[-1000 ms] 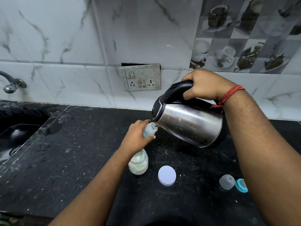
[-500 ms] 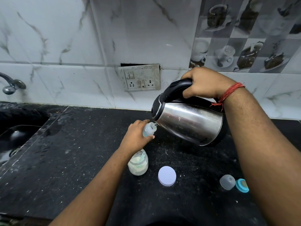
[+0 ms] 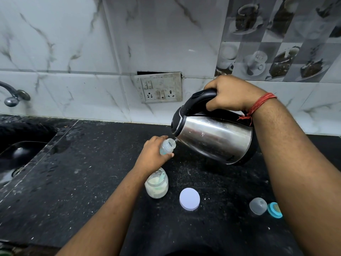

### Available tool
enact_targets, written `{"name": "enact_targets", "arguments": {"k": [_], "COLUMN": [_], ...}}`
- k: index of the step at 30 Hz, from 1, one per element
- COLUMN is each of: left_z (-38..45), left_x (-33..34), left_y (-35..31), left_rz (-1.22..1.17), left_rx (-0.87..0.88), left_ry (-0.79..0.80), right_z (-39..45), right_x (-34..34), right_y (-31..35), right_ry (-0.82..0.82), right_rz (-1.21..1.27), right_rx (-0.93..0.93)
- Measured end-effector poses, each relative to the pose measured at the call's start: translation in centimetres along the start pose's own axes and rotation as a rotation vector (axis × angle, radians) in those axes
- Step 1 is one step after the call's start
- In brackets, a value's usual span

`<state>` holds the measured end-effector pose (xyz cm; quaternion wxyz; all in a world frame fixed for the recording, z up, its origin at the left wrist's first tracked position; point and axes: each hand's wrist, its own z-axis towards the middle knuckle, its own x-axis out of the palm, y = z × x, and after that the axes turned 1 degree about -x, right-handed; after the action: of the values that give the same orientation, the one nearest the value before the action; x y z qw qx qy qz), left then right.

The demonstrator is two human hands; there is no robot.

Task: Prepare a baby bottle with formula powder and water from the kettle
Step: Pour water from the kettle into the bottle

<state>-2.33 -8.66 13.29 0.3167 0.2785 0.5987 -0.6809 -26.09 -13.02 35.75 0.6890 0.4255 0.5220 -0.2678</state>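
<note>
Bare forearms without sleeves, red thread band (image 3: 262,103) tied round right wrist, frayed ends

White marble wall tiles (image 3: 73,43) rise behind a black speckled counter (image 3: 73,182).

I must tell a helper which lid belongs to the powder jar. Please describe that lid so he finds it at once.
On the black counter, below the tilted steel kettle, stands the open powder jar. Just right of it lies the lid, a flat white disc, unlike the clear domed cap and teal ring farther right.
</note>
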Motion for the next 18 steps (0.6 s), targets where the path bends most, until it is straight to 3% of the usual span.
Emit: {"name": "enact_targets", "arguments": {"k": [18], "left_z": [0.3], "left_x": [0.42], "left_y": [-0.12], "left_rz": [-0.025], "left_rx": [0.042], "left_ry": [-0.018], "right_z": [0.01], "right_x": [-0.66], "right_y": [0.55], "right_ry": [-0.013], "right_rz": [-0.076], "right_rx": [-0.008]}}
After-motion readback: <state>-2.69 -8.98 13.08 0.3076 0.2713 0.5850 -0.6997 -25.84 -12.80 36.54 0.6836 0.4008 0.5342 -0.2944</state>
